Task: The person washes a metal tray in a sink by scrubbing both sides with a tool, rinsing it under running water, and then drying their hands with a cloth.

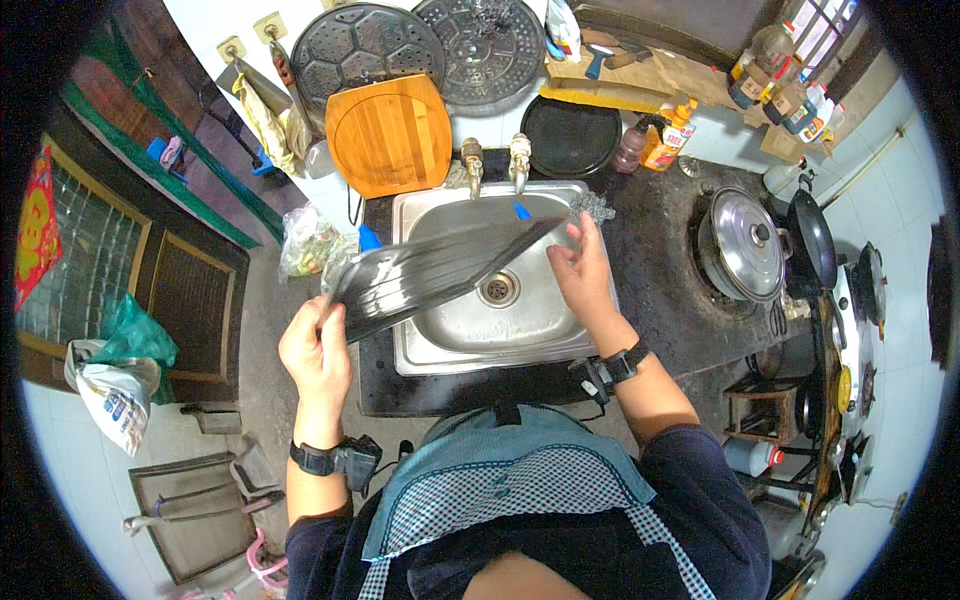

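My left hand (319,341) grips the near left end of a dark, shiny tray (427,277), thumb on its rim. The tray is tilted and slightly blurred, held above the stainless steel sink (510,330) and hiding part of the basin. Beside the tray's far right end is my right hand (585,277), fingers apart and holding nothing that I can see. A steel wool scourer (592,206) sits at the sink's back right corner, just behind my right fingertips. Inside the basin, the drain strainer (498,289) shows below the tray.
Two taps (474,169) stand behind the sink, with a wooden board (390,135) leaning left of them. A round black tray (571,135) leans to their right. On the right, a lidded steel pot (742,244) sits on a burner. A plastic bag of scraps (307,247) lies left of the sink.
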